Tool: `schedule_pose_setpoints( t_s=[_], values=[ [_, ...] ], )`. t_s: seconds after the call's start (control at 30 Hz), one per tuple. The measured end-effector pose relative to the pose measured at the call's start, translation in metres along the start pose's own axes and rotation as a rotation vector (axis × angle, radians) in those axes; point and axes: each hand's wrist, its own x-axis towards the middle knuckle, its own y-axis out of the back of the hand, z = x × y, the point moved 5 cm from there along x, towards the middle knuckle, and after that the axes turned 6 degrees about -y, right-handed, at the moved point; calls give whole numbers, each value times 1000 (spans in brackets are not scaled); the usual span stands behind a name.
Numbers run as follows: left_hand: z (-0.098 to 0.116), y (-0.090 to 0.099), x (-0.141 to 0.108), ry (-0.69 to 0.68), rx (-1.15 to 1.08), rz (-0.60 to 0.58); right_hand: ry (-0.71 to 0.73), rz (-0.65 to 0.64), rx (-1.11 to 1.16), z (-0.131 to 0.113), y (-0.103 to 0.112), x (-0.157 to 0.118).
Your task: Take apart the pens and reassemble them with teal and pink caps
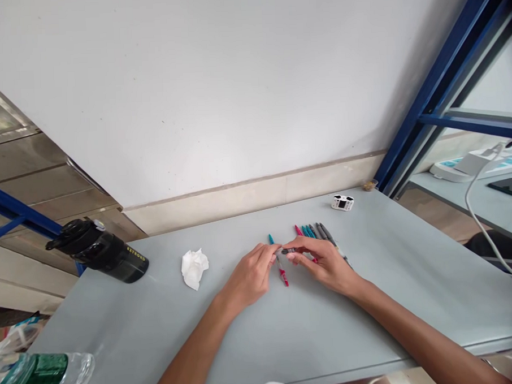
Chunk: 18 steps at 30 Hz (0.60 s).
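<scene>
A: How do your fingers stand, just below the middle of the frame?

B: Your right hand (322,262) has its thumb and forefinger drawn narrow around a dark pen piece (288,250); the piece lies right between those two tips and points toward the left of the frame

A: And your left hand (251,273)?

B: It comes in from the lower left, its fingers close together, with their tips at the far end of that dark pen piece. They cover the spot, so I cannot tell whether they grip anything

A: What shows around your left fingertips?

B: A pen (284,276), its pink end toward the bottom of the frame, a clear stretch above it running up to your fingers. A teal tip (271,238) sticks out above them; I cannot tell whether it belongs to the same pen

A: What is beside your right hand?

B: A row of pens (326,232) in pink, teal and grey on the desk (412,264), partly hidden behind that hand

A: And farther off?

B: You have a crumpled tissue (195,268) left of your left hand, a black bottle (110,254) at the frame's left, and a small white device (342,203) at right, above the row of pens
</scene>
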Motion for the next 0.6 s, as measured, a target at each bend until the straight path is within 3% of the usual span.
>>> schedule_pose_setpoints(
  t_s=[0.17,0.27,0.4,0.5,0.6],
  values=[
    [8,-1,4,-53,59,37,-121,50,142,4,1,0],
    [6,14,4,-33,124,194,-182,141,304,8,9,5],
    [-10,32,-1,90,96,392,-262,242,613,17,25,12],
    [-19,30,-4,132,93,420,-301,289,739,23,36,15],
    [-19,22,-3,121,110,375,-338,333,884,28,45,15]
  ],
)
